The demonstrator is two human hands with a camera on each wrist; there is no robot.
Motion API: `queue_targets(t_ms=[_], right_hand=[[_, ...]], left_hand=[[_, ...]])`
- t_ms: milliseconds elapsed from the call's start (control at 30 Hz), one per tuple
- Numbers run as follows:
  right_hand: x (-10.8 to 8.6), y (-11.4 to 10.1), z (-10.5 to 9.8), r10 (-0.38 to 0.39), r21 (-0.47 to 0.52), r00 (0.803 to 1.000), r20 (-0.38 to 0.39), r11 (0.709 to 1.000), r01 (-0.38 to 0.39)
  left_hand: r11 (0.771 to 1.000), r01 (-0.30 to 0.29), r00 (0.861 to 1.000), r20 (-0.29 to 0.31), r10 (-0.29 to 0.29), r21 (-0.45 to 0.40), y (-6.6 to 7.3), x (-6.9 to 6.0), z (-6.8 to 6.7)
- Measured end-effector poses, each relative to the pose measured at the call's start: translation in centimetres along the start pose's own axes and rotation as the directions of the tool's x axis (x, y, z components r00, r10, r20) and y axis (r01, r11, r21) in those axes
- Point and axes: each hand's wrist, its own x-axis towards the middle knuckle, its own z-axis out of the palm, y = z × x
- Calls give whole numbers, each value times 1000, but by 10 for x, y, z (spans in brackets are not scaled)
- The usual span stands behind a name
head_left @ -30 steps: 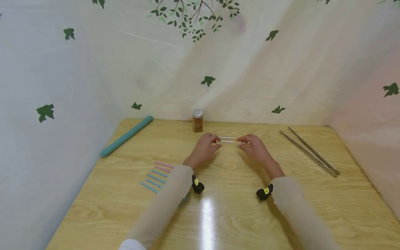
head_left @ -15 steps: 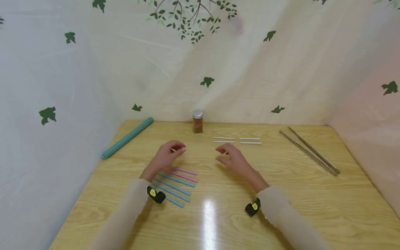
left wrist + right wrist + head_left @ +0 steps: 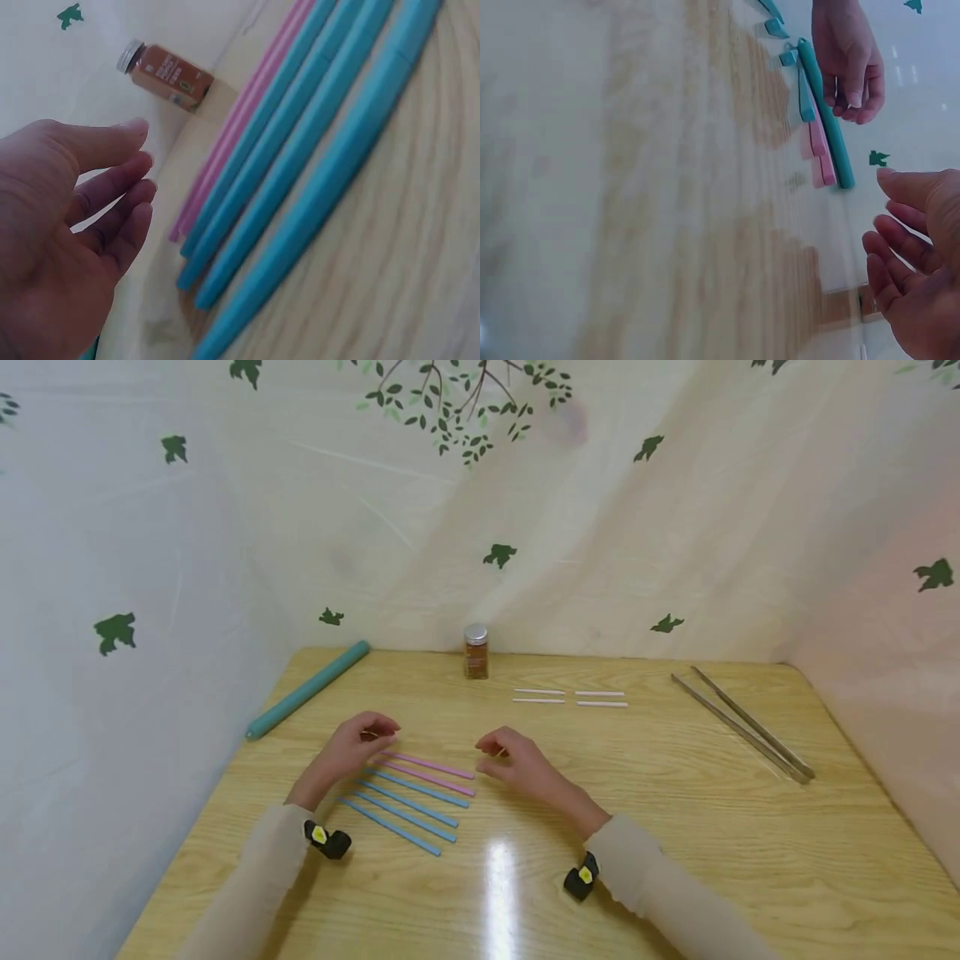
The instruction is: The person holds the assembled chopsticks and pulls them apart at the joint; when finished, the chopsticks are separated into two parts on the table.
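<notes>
Two thin, straight pink sticks [image 3: 240, 120] and four blue sticks [image 3: 349, 154] lie slanted, side by side, on a light wood-grained surface [image 3: 795, 843]. The person's left hand [image 3: 351, 750] hangs just beside the left ends of the pink sticks; its grip is loosely curved, thumb parted from the fingertips. The right hand [image 3: 521, 768] hovers near their right ends, its grip also relaxed, thumb and fingers spread apart. Farther back lie four short, whitish sticks [image 3: 602, 704] in two pairs, well apart from the coloured ones. Left of them stands a brown-filled jar [image 3: 476, 660] with a silver lid. A thick teal rod [image 3: 307, 690] lies at the far left, a long metal tweezer-like tool [image 3: 738, 727] at the right.
</notes>
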Motion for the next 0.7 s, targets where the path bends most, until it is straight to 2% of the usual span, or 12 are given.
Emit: queue_targets(t_ms=[167,333,400,500,633,700], right_hand=[[3,-2,6,43,15,998,51,999,-44],[7,0,10,107,-5,989,97,994,-107],[8,0,11,103,-31,988,112,995,-100],[9,0,13,74,-84,988,134,994,-63],[10,-2,15,33,-144,989,141,989,-13],[11,-2,17,8,-174,991,131,985,15]], left_hand=[[999,-18,999,37,17,36,-11,-5,-3],[998,-6,997,80,1,70,-16,-6,-4],[997,-17,996,85,11,74,-16,-6,-5],[992,-70,994,86,61,109,-17,-7,-5],[970,-155,985,101,137,189,-20,-5,-5],[961,-177,981,113,156,210,-20,-4,-5]])
